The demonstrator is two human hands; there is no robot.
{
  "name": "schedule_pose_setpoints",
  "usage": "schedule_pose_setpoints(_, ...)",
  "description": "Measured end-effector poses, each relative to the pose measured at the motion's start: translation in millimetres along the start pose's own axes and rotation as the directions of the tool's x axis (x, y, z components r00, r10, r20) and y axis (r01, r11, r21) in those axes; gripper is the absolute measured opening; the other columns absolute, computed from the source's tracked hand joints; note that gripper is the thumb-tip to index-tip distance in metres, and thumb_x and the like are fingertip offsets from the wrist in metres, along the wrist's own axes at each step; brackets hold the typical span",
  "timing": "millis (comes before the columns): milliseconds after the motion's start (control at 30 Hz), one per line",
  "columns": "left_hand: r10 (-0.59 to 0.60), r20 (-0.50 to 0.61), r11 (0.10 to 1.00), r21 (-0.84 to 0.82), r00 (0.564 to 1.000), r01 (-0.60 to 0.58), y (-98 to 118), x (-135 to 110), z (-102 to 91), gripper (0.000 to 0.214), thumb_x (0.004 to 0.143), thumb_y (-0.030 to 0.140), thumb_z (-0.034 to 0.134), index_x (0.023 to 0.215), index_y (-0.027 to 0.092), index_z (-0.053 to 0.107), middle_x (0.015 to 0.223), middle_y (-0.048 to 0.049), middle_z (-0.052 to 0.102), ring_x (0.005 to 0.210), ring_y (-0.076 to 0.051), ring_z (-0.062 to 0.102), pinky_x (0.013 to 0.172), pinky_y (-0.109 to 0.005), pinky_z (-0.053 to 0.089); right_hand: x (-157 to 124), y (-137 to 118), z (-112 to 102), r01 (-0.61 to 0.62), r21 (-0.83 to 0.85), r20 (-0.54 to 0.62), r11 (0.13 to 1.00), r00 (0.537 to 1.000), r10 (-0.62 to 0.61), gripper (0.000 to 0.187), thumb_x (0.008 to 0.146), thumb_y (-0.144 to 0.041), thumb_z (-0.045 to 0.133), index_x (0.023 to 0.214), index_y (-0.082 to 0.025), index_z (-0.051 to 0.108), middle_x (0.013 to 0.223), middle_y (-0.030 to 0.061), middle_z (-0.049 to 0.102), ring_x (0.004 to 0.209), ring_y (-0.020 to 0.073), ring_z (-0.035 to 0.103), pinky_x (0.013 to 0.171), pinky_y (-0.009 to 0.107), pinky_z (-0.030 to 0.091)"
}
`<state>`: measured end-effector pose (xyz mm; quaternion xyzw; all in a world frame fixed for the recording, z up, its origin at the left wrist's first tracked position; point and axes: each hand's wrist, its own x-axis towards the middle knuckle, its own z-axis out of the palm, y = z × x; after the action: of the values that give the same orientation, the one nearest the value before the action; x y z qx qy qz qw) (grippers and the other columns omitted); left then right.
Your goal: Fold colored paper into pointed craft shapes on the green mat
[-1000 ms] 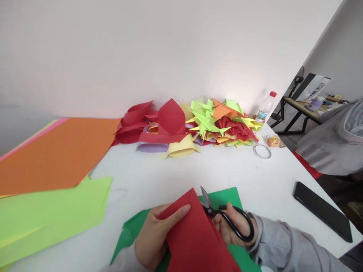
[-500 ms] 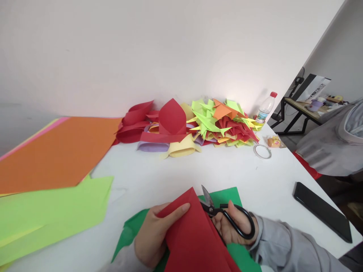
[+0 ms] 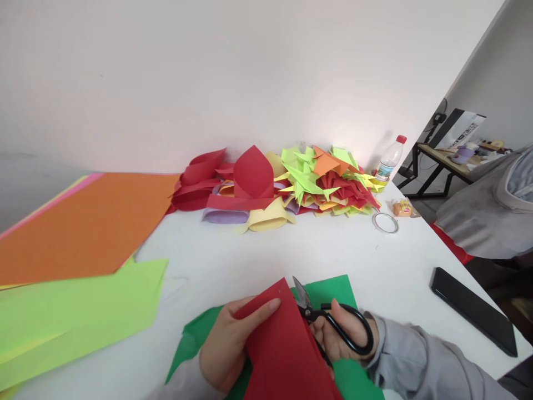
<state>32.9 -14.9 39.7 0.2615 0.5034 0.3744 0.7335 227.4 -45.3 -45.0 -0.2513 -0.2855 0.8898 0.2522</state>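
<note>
My left hand (image 3: 233,344) grips a folded sheet of red paper (image 3: 281,350), its thumb lying flat across the upper part. Closed around the black handles of a pair of scissors (image 3: 306,312) is my right hand (image 3: 339,333). The scissor blades stand apart at the right edge of the red paper, one tip pointing up above it and the other blade partly hidden by the paper. Green paper (image 3: 331,286) lies on the table beneath both hands.
Orange sheets (image 3: 95,222) and lime-green sheets (image 3: 83,328) cover the left side. Along the wall sit red paper shapes (image 3: 253,175) and folded star-like pieces (image 3: 308,180). To the right are a bottle (image 3: 389,158), a tape roll (image 3: 385,223), a wrapped snack (image 3: 402,208) and a black phone (image 3: 472,311).
The scissors have shifted slightly left and down, and their blades look a little closer together. The red paper has turned slightly in my left hand.
</note>
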Motion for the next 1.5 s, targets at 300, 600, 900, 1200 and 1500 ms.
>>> schedule_pose_setpoints(300,0.004,-0.067,1.0,-0.029,0.998,-0.006,-4.3,0.5,0.2,0.028,0.054,0.035,0.085,0.068,0.014,0.074,0.062,-0.0075,0.073,0.052,-0.021,0.066,0.052,-0.028,0.055,-6.3,-3.2,3.0,0.051,0.254,-0.149,0.966,0.989,-0.013,0.062,0.079,-0.072,0.05,0.088,-0.011,0.061,0.074,0.001,0.059,0.063,0.0074,0.055,0.06,0.017,0.044)
schedule_pose_setpoints(600,0.005,-0.038,1.0,0.027,0.999,-0.004,-1.2,0.0,-2.0,0.029,0.054,0.036,0.085,0.067,0.013,0.072,0.062,-0.0086,0.073,0.053,-0.021,0.066,0.051,-0.027,0.052,-8.1,-11.1,5.1,-0.014,0.191,-0.064,0.981,0.998,0.027,0.067,0.081,-0.075,0.043,0.093,-0.011,0.059,0.078,0.004,0.061,0.066,0.0101,0.057,0.064,0.022,0.045)
schedule_pose_setpoints(900,-0.016,0.125,0.998,0.059,0.992,0.009,18.4,15.2,-21.7,0.045,0.05,0.037,0.084,0.09,0.017,0.076,0.085,-0.0112,0.077,0.073,-0.027,0.071,0.066,-0.032,0.055,-3.3,-8.6,-7.4,-0.064,0.04,0.126,0.997,0.99,0.058,0.098,0.071,-0.088,0.002,0.082,-0.008,0.056,0.051,0.0043,0.056,0.039,0.0113,0.051,0.049,0.027,0.046)
schedule_pose_setpoints(1200,-0.1,0.245,0.979,0.198,0.964,0.051,15.6,7.6,-12.6,0.033,0.056,0.039,0.083,0.068,0.009,0.076,0.066,-0.0145,0.074,0.055,-0.02,0.067,0.055,-0.025,0.051,-2.3,-0.7,-1.9,-0.047,0.126,0.015,0.991,0.999,0.045,0.073,0.076,-0.083,0.035,0.077,-0.013,0.055,0.061,0.0018,0.06,0.048,0.0089,0.054,0.047,0.019,0.037)
schedule_pose_setpoints(1500,-0.136,0.197,0.981,0.166,0.971,0.104,8.4,9.7,-13.6,0.033,0.056,0.042,0.084,0.064,0.011,0.074,0.061,-0.0084,0.073,0.053,-0.017,0.064,0.053,-0.023,0.049,-9.6,-11.2,11.2,-0.043,0.307,-0.126,0.951,0.988,0.086,0.048,0.075,-0.061,0.066,0.076,-0.014,0.057,0.072,-0.0015,0.058,0.065,0.0082,0.055,0.06,0.02,0.035)
